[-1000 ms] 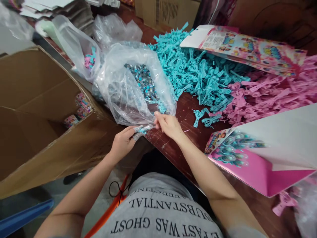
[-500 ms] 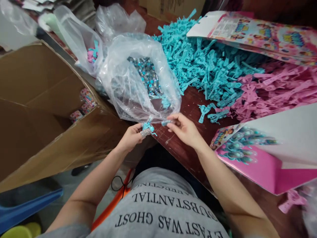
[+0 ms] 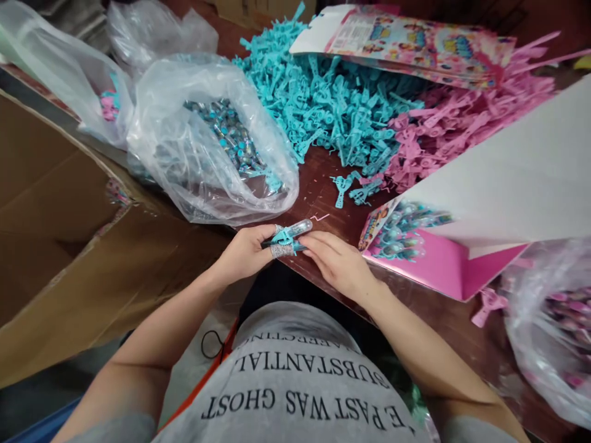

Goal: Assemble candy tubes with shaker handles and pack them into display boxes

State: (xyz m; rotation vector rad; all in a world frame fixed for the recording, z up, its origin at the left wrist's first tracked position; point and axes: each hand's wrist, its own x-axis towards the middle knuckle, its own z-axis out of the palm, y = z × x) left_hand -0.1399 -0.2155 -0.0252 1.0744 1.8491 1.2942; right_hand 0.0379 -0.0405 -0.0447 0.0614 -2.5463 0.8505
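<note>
My left hand (image 3: pixel 244 251) pinches a turquoise plastic piece (image 3: pixel 282 236) near the table's front edge. Silvery wrapping covers the tips of its thumb and a finger. A clear tube with a rounded end (image 3: pixel 302 227) lies in the piece and points right. A thin dark part also shows between the left fingers. My right hand (image 3: pixel 340 261) has its fingers pressed together at the right side of the turquoise piece; its fingertips are partly hidden. Behind the hands, a clear plastic bag (image 3: pixel 161 147) lies open with many small tubes (image 3: pixel 231 138) inside.
Heaps of turquoise pieces (image 3: pixel 323 104) and pink pieces (image 3: pixel 443 129) cover the back of the table (image 3: pixel 314 175), under printed cartons (image 3: pixel 415 46). At right stand an open pink-and-white box (image 3: pixel 434 264) and another plastic bag (image 3: pixel 530 326). A large cardboard box (image 3: pixel 152 264) stands at left.
My hands have come together; the right one brought a small tube over to the turquoise piece in the left. The camera view has shifted right, so the table things appear further left.
</note>
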